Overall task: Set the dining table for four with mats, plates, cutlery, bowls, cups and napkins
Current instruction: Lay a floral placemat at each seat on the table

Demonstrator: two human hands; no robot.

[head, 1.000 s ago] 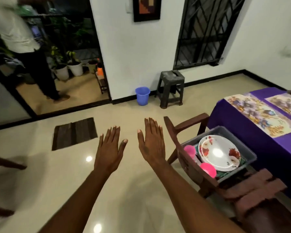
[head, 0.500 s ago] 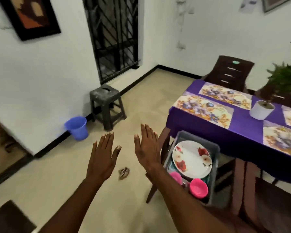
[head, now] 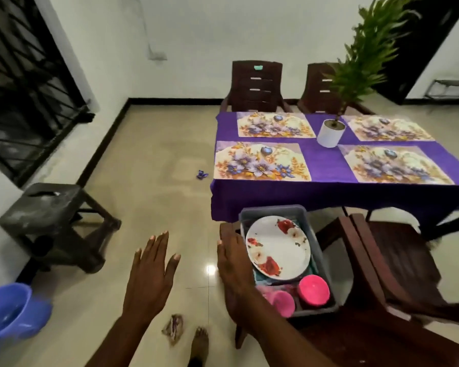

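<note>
Four floral mats [head: 261, 161] already on the purple-clothed surface [head: 326, 165], plates step next: both grips flat and empty, left hand [head: 149, 276] over the floor, right hand [head: 235, 271] beside grey bin [head: 273, 211] on chair, so lift floral plate [head: 278, 247].

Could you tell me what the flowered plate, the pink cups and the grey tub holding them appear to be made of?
The flowered plate looks like glazed ceramic or melamine: glossy white with a printed pattern; the view cannot settle which. The pink cups seem to be plastic, going by their bright, uniform, slightly shiny colour. The grey tub looks like matte moulded plastic with a rounded rim.
</note>
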